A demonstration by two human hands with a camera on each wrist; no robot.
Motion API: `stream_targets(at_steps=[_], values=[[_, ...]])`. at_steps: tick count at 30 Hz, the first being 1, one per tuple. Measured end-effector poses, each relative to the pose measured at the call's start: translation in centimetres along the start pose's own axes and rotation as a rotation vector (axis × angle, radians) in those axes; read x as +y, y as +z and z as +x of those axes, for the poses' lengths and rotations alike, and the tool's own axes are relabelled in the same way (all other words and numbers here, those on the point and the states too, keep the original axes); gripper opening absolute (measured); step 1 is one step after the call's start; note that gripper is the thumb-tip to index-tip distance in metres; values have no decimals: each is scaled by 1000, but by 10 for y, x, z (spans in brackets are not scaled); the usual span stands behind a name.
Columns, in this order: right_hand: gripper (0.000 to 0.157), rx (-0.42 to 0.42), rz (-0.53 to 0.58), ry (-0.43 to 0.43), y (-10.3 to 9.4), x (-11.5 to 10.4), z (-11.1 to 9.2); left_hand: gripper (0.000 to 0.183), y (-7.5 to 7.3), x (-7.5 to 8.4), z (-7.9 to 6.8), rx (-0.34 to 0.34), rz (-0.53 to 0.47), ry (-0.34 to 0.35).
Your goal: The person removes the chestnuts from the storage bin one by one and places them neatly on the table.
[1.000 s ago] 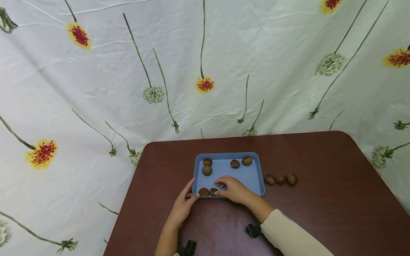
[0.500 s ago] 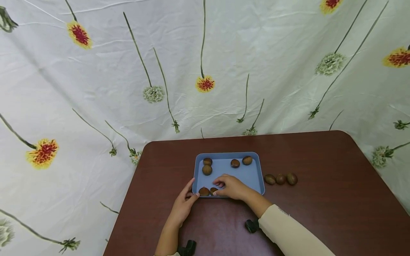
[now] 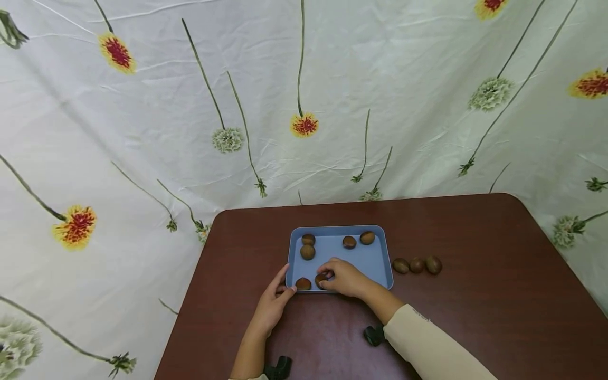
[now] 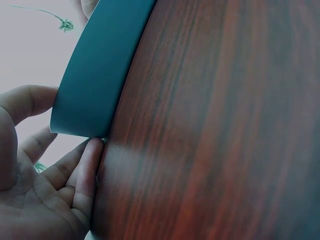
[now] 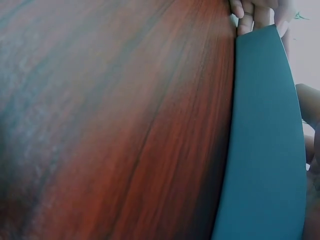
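Observation:
A shallow blue tray (image 3: 339, 258) lies on the table with several brown chestnuts in it. My left hand (image 3: 269, 306) grips its near left corner, thumb on the front edge and fingers along the left side; in the left wrist view, these fingers (image 4: 82, 172) meet the tray's end. Over the front of the tray, my right hand (image 3: 349, 278) pinches a chestnut (image 3: 320, 279) between thumb and fingers, partly hiding it. Just left of it sits another chestnut (image 3: 303, 284), near my left thumb. The right wrist view shows the tray's outer wall (image 5: 265, 140), which hides most of my right hand.
Two chestnuts (image 3: 307, 246) sit together at the tray's far left, and two more (image 3: 358, 240) at its far right. A row of three chestnuts (image 3: 417, 265) lies on the dark red-brown table (image 3: 475, 306) right of the tray. Flowered white cloth (image 3: 404, 95) hangs behind.
The chestnut at my right fingertips has shifted slightly right and away from the front edge, opening a gap from its neighbour. My left hand and the tray have stayed put.

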State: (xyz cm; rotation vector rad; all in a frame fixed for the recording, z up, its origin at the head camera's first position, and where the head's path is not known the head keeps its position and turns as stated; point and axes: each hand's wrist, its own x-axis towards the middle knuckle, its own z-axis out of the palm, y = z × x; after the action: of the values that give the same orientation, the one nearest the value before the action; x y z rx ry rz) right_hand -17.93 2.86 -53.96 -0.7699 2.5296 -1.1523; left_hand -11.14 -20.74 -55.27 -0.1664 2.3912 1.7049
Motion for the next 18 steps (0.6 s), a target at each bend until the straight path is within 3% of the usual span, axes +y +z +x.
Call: stream_targets(at_steps=[10,18], values=[[28,100,-74,3,-4,3,-4,65,-2,-1,2,-14,5,6],[29,109,-80,21,-12,9,-7,64,-2,-1,3,-14,12,-4]])
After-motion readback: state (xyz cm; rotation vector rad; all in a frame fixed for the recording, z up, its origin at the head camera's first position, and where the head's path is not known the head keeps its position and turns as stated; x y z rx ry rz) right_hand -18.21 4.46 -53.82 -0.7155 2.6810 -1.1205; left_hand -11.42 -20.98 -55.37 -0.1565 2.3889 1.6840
